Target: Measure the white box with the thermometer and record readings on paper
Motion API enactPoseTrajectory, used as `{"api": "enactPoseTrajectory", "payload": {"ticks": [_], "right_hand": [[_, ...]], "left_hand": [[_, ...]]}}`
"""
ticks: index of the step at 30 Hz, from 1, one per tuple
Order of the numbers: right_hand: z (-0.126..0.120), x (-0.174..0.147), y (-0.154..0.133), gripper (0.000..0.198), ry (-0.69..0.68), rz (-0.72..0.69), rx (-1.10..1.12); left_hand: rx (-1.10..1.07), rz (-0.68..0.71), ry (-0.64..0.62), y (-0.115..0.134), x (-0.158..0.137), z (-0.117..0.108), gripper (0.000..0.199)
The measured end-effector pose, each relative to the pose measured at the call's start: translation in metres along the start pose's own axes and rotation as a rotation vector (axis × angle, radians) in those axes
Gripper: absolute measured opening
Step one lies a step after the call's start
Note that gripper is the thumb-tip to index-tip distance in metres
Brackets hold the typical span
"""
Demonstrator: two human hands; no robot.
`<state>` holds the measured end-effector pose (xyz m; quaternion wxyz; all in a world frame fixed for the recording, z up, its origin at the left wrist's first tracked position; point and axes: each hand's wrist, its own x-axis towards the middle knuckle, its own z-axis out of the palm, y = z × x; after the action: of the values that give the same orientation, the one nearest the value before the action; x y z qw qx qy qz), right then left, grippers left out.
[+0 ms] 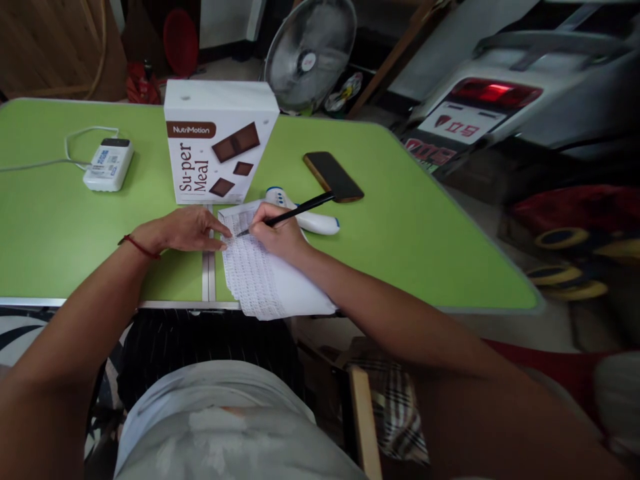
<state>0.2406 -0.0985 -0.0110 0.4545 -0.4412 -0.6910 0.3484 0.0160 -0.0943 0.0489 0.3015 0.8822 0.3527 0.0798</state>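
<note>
My right hand (279,230) grips a black pen (300,208), its tip touching a stack of paper (265,280) covered with rows of small handwriting. The sheets lie fanned at the front edge of the green table (415,240) and reach slightly past it. My left hand (193,228) rests flat at the paper's left side, its fingers apart and fingertips on the margin. Just behind the right hand lies a white and blue handheld device (317,223), partly covered by that hand and the pen.
A white NutriMotion box (220,143) stands upright behind the paper. To its right lies a phone (334,176); to its left, a white power adapter (109,165) with a cable. Beyond the table are a fan (310,57) and a scooter (500,93).
</note>
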Motion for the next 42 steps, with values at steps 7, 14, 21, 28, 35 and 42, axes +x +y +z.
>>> {"api": "enactPoseTrajectory", "payload": {"ticks": [7,14,21,28,35,42], "right_hand": [[0.001,0.000,0.000,0.020,0.053,-0.024,-0.011],[0.002,0.000,-0.005,0.018,0.059,0.020,-0.011],[0.001,0.000,-0.005,0.019,0.055,0.011,-0.013],[0.002,0.000,-0.004,0.020,0.100,-0.016,-0.052],[-0.024,-0.006,-0.017,0.011,-0.094,-0.331,-0.465],[-0.047,-0.015,-0.062,0.029,-0.553,-0.237,-1.238]], "left_hand": [[0.035,-0.034,-0.032,0.005,-0.001,-0.002,0.036],[0.049,-0.027,-0.017,0.004,0.000,-0.001,0.036],[0.025,-0.003,-0.008,0.002,-0.001,-0.001,0.037],[0.005,0.017,0.004,-0.002,0.000,0.000,0.035],[-0.029,0.110,0.076,-0.004,-0.001,0.001,0.024],[-0.106,0.165,1.069,-0.031,0.007,-0.009,0.035]]}}
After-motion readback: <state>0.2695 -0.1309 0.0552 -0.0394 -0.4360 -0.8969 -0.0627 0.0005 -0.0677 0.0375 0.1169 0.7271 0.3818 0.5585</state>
